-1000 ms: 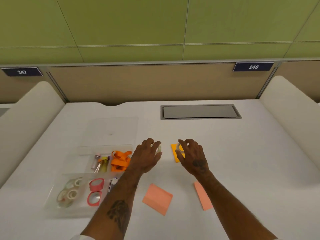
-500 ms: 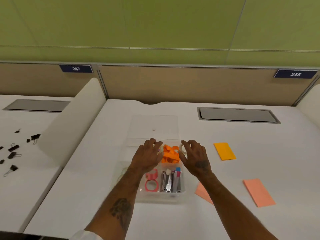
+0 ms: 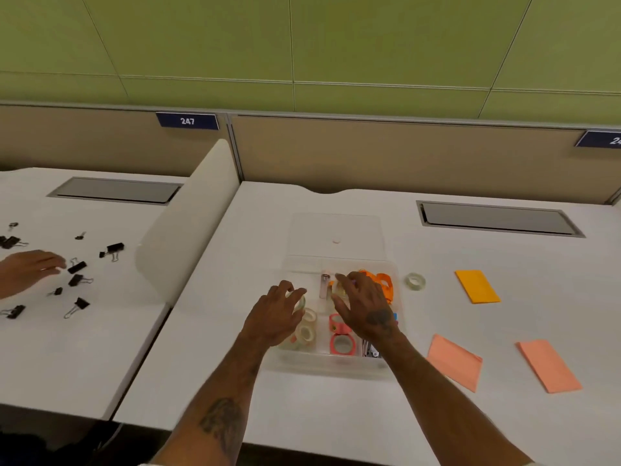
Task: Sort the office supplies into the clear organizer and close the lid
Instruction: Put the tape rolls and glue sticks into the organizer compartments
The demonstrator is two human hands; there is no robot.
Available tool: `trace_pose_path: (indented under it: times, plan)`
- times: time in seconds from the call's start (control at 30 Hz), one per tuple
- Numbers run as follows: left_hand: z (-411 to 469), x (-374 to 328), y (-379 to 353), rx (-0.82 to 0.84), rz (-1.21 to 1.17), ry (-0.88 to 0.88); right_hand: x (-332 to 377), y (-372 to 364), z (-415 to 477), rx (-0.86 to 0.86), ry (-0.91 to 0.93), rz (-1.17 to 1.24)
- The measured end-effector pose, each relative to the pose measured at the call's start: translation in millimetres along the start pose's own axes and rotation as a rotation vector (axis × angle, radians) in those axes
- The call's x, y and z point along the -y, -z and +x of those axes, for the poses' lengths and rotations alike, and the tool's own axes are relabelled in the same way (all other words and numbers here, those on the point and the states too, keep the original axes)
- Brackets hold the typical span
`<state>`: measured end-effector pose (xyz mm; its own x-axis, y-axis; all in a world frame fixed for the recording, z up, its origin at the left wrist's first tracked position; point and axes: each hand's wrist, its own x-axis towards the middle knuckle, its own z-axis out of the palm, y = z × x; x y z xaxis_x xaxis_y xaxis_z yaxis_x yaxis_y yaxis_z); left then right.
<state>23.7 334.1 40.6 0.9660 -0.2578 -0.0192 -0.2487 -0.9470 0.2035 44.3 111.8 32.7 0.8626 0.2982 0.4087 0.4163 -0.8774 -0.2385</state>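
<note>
One head-worn wide-angle view looks forward and down from above the near edge of the desk (image 3: 319, 415), facing the far partition (image 3: 403, 156). The clear organizer (image 3: 329, 364) sits close, mid-frame. A neighbouring desk (image 3: 100, 348) fills the left side.

A white counter (image 3: 319, 412) holds a grey hatch (image 3: 497, 218) set flush at its far right. A rounded white divider (image 3: 188, 223) stands along its left edge, parting it from a second counter (image 3: 100, 348) with its own grey hatch (image 3: 116, 190) at the far side. Black binder clips (image 3: 115, 247) lie scattered over that left counter, and another person's hand (image 3: 30, 269) rests among them, fingertips just beside one clip. A tan panel (image 3: 386, 156) runs behind both counters, bearing a navy plate (image 3: 187, 121) marked 247 and a second plate (image 3: 601, 139) cut off at the right. Above is a green wall (image 3: 302, 38).
</note>
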Motion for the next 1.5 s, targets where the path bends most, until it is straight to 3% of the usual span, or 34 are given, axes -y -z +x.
trace_pose_path:
  times: [0.83,1.17,1.5]
  plan:
    - [-14.3,24.7,-6.3,-0.031,0.145,0.150,41.3,-15.9,7.5,0.208,0.158,0.079]
    - [-4.2,22.7,-8.1,-0.024,0.160,0.124,25.7,-7.8,4.1,0.287,-0.064,-0.022]
    - [40.2,-30.2,-17.7,-0.026,0.086,-0.039,-36.8,22.5,-27.6,0.297,-0.289,-0.199]
